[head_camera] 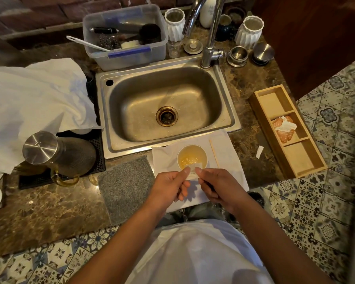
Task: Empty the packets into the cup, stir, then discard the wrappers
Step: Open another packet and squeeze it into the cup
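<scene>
Both hands are up over the cup [192, 158] now, left hand [168, 189] and right hand [219, 186] each pinched shut on the same small packet [193, 171], thumbs and forefingers clamped at its top corners, the packet hanging just at the cup's near rim. That's a thin, pale paper sachet, featherlight and floppy, so I'd say the grip belongs right at the top edge, close together, where a tear can start; squeeze lower and the contents may bunch or spill wide. The cup is a small white round one, likely paper and easy to tip, with a yellowish liquid low inside. It sits on a soft white napkin [225, 158] on the mottled brown stone counter [49, 212], just in front of the steel sink [164, 105]. A slim, stiff wooden stirrer [214, 153] lies beside the cup on the napkin. More packets [283, 128], orange and white, wait in the middle compartment of a wooden tray [275, 91] well off to the right.
</scene>
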`<state>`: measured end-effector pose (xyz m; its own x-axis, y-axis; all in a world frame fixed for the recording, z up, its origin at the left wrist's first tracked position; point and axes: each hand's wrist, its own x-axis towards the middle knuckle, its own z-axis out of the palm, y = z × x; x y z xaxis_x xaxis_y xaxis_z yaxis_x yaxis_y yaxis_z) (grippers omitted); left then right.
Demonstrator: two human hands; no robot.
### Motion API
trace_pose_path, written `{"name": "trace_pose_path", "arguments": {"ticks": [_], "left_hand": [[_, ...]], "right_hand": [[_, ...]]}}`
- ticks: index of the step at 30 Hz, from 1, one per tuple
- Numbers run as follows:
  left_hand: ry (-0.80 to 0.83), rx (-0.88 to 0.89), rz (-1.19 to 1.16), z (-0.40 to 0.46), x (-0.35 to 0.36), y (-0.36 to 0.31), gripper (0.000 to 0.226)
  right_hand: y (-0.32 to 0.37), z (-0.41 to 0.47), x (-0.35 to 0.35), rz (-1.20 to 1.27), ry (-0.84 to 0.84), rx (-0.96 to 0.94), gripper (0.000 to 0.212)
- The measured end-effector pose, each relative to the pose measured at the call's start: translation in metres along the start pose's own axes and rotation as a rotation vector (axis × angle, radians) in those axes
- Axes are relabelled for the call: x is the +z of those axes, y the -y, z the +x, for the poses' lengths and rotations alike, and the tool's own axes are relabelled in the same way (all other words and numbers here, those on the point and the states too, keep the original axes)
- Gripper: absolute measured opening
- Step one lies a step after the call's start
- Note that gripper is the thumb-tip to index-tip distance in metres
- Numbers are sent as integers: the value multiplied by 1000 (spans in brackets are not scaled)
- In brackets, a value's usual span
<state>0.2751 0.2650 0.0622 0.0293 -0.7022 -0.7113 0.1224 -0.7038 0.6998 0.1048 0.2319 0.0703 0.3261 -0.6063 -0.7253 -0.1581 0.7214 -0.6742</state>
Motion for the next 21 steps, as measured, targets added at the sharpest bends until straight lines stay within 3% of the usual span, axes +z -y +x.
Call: {"name": "trace_pose_path", "arguments": {"ticks": [10,17,21], "left_hand": [[-4,-6,-15,1,3,0,42],[13,31,-3,2,1,2,40],[4,14,34,3,0,4,39]], "right_hand": [[-1,1,-2,67,14,-15,39],[-4,3,1,-139,-44,40,39],[-5,1,1,-74,-40,14,44]]}}
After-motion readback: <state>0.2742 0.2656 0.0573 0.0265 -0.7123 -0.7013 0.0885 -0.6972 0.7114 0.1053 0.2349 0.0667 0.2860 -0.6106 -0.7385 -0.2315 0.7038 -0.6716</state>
